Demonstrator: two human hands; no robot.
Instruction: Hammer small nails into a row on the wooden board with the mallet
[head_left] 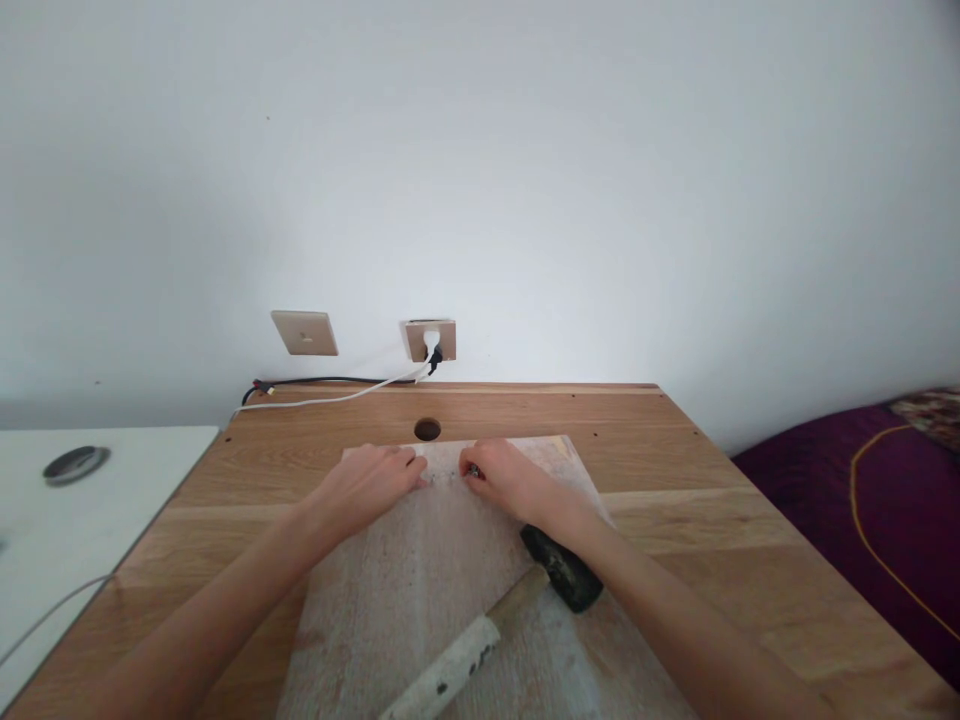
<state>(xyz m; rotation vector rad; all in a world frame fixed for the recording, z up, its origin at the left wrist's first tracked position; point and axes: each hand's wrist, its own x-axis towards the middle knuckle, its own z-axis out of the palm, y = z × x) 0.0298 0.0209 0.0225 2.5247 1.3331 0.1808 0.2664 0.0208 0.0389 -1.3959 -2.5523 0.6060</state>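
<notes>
A worn, whitish wooden board [390, 590] lies on the desk. Over its far left part, my left hand [382, 468] is closed, fingertips pressed together near the surface. Whatever it may pinch is too small to make out. To its right, my right hand [501, 475] curls its fingers around a small shiny metal piece [474, 470], whose kind I cannot tell. Tiny dark specks show on the board between the two hands. A hammer [517, 600] rests diagonally across the board, its black head beneath my right forearm and its white-wrapped handle running toward me.
The wooden desk [675, 560] stands against a white wall, with a round cable hole [427, 429] beyond the board. A white cable [337, 398] runs from the wall socket [442, 340]. At left is a white table [150, 470]; at right, purple fabric [817, 480].
</notes>
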